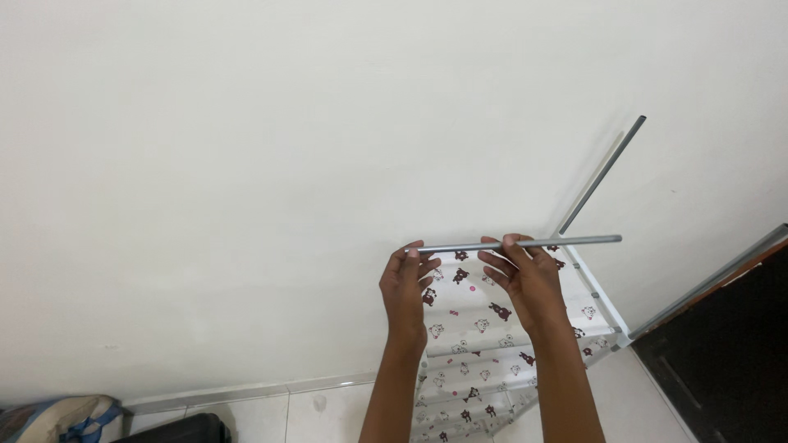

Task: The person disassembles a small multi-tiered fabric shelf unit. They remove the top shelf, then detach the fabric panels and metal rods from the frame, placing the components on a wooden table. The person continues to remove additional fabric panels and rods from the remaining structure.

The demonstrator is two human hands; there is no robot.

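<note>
At the far left, low by the skirting, lie a beige cloth bag with blue straps (61, 414) and a black rounded case (176, 429) on the pale floor tiles (271, 414), well away from the work. The left hand (405, 283) is raised before the plain white wall (246, 148), palm toward the camera, its fingers curled together so that the tips pinch the left end of a thin, straight grey metal rod (513, 243), which is held nearly level in the air, above a fabric shelf rack with white cloth printed with small brown and white bears (480, 328). The right hand (529, 275) takes the same rod near its middle, fingers loosely spread and hooked over the top with the thumb beneath. The rod's right end runs free and crosses in front of a second grey metal tube (599, 176) that rises slanting from the rack's white plastic corner joint (621, 336). A sound handling, as I judge it, keeps both grips firm and the rod level, with the free end steered clear of the slanting tube. At the far right stands a dark doorway with a metal edge (722, 328).
</note>
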